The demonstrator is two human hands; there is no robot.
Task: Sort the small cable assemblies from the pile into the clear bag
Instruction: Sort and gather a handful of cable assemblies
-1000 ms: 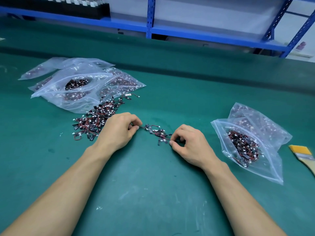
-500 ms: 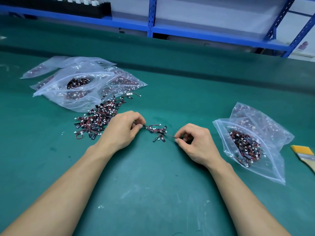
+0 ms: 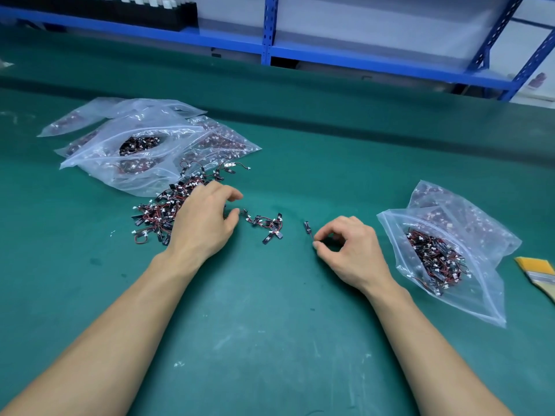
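A pile of small red-and-black cable assemblies (image 3: 163,211) lies on the green mat left of centre. My left hand (image 3: 204,220) rests on the pile's right edge with loosely bent fingers and holds nothing. A small cluster of assemblies (image 3: 267,225) lies just right of its thumb. My right hand (image 3: 350,250) pinches one cable assembly (image 3: 308,229) between thumb and forefinger, pulled clear of the cluster. An open clear bag (image 3: 480,298), partly filled with assemblies, lies to the right of that hand.
Several clear bags (image 3: 141,175) with more assemblies lie behind the pile at the left. A yellow-handled brush (image 3: 537,271) sits at the right edge. A blue shelf frame (image 3: 270,28) runs along the back of the green mat (image 3: 270,340).
My right hand has drawn one assembly out of the cluster and moved right. My left hand has let go of the cluster and opened over the pile.
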